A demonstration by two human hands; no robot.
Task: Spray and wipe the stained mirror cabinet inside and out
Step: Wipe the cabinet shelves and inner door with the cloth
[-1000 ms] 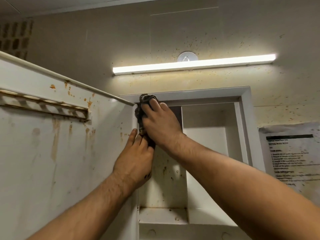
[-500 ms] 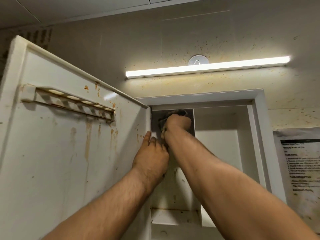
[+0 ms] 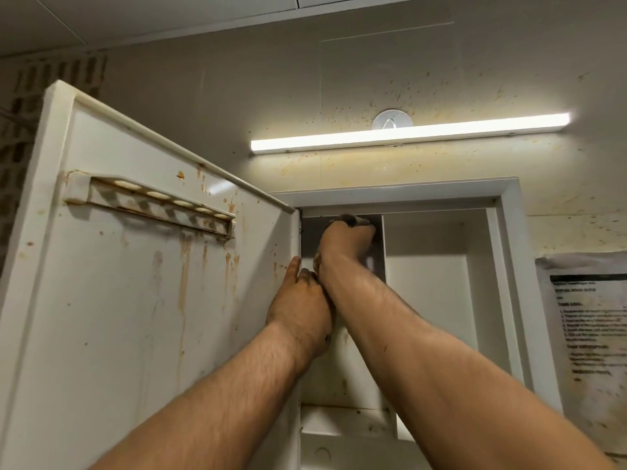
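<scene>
The white mirror cabinet (image 3: 509, 232) stands open on the wall. Its door (image 3: 142, 317) swings out to the left, and brown drips and spots stain the door's inner face and its toothbrush rack (image 3: 152, 201). My right hand (image 3: 346, 239) is deep in the upper left compartment, fingers curled round a dark cloth (image 3: 353, 218) that it presses near the compartment's top. Only a small edge of the cloth shows above the knuckles. My left hand (image 3: 298, 310) rests with straight fingers on the door's hinge-side edge, just below my right wrist.
A lit tube lamp (image 3: 407, 134) runs across the spattered wall above the cabinet. A stained printed sheet (image 3: 590, 327) hangs on the wall at the right. A lower shelf (image 3: 339, 418) with brown marks sits under the left compartment.
My right hand and the cloth have moved from the cabinet's front top corner into the upper left compartment. The view has shifted so more of the door shows. My left hand stays on the door edge.
</scene>
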